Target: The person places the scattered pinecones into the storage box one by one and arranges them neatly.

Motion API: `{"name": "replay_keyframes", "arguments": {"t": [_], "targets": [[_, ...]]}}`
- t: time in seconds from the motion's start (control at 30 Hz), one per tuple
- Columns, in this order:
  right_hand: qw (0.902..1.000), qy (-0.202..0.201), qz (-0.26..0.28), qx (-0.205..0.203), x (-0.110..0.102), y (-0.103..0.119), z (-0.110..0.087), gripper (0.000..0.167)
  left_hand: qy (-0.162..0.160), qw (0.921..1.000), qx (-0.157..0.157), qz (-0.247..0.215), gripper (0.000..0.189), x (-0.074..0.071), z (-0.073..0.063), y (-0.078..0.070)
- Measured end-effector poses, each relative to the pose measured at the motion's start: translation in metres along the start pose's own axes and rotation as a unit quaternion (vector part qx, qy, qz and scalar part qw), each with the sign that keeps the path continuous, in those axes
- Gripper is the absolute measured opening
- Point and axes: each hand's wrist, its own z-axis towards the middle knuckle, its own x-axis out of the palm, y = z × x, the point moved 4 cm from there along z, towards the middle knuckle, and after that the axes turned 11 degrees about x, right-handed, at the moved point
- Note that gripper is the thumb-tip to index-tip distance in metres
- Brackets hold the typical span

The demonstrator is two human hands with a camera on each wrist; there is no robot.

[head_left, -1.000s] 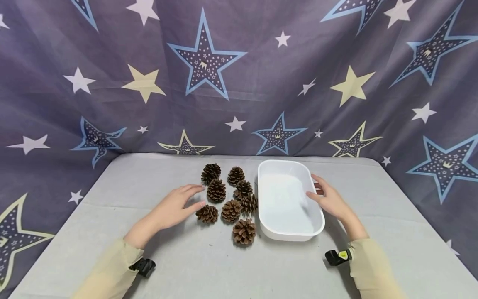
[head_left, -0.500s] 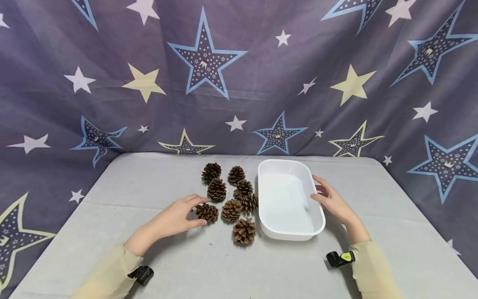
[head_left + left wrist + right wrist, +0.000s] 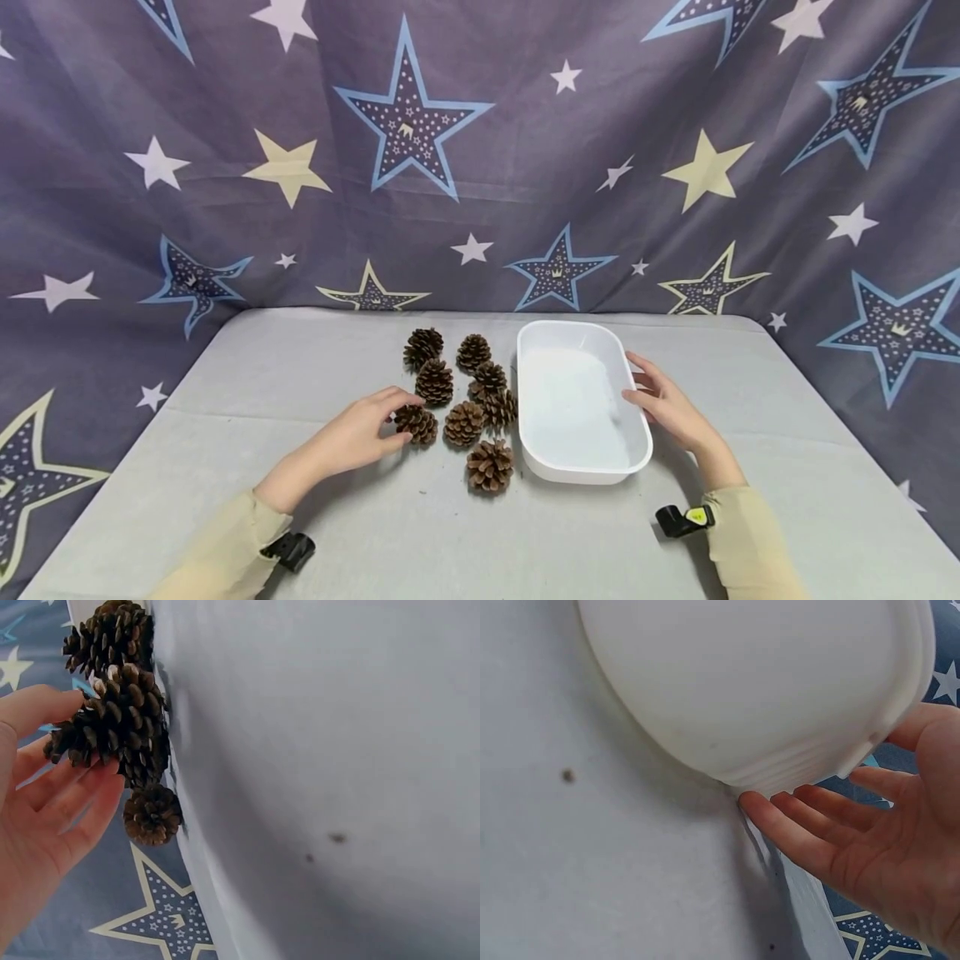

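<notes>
My left hand [image 3: 360, 433] has its thumb and fingers round the nearest left pine cone [image 3: 417, 425], which sits on the table. In the left wrist view the thumb meets one side of that pine cone [image 3: 112, 720] and the fingertips go behind it. My right hand [image 3: 672, 412] holds the right side of a white rectangular tub [image 3: 585, 477], thumb over the rim and fingers along the outer wall. In the right wrist view those fingertips touch the side of the tub [image 3: 765, 682]. Nothing lies inside the tub.
Several more brown pine cones stand between the left hand and the tub, such as the front pine cone [image 3: 491, 467] and the back left pine cone [image 3: 423, 348]. A grey cloth covers the table [image 3: 420, 550]. Behind hangs a star-patterned curtain [image 3: 510, 167].
My left hand has come down and toward me, from beside the middle pine cones to the nearest left one, and its fingers have closed round it. My right hand stays at the tub.
</notes>
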Motion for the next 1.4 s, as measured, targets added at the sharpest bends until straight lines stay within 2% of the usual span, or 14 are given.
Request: {"name": "replay_keyframes", "arguments": {"t": [0.27, 0.6, 1.03, 1.4], "targets": [[1.0000, -0.002, -0.008, 0.004, -0.001, 0.001, -0.001, 0.067, -0.022, 0.9998, -0.002, 0.005, 0.046, -0.011, 0.007, -0.006], [1.0000, 0.002, -0.009, 0.004, -0.001, 0.001, -0.001, 0.067, -0.045, 0.9990, 0.001, 0.000, 0.046, -0.021, 0.024, -0.010], [0.9998, 0.002, -0.020, 0.003, -0.002, 0.000, -0.003, 0.067, -0.074, 0.9971, 0.012, -0.015, 0.045, -0.025, 0.046, -0.014], [0.9999, 0.005, -0.012, 0.005, -0.001, 0.001, -0.003, 0.067, -0.088, 0.9956, 0.008, -0.033, 0.042, -0.023, 0.067, -0.014]]}}
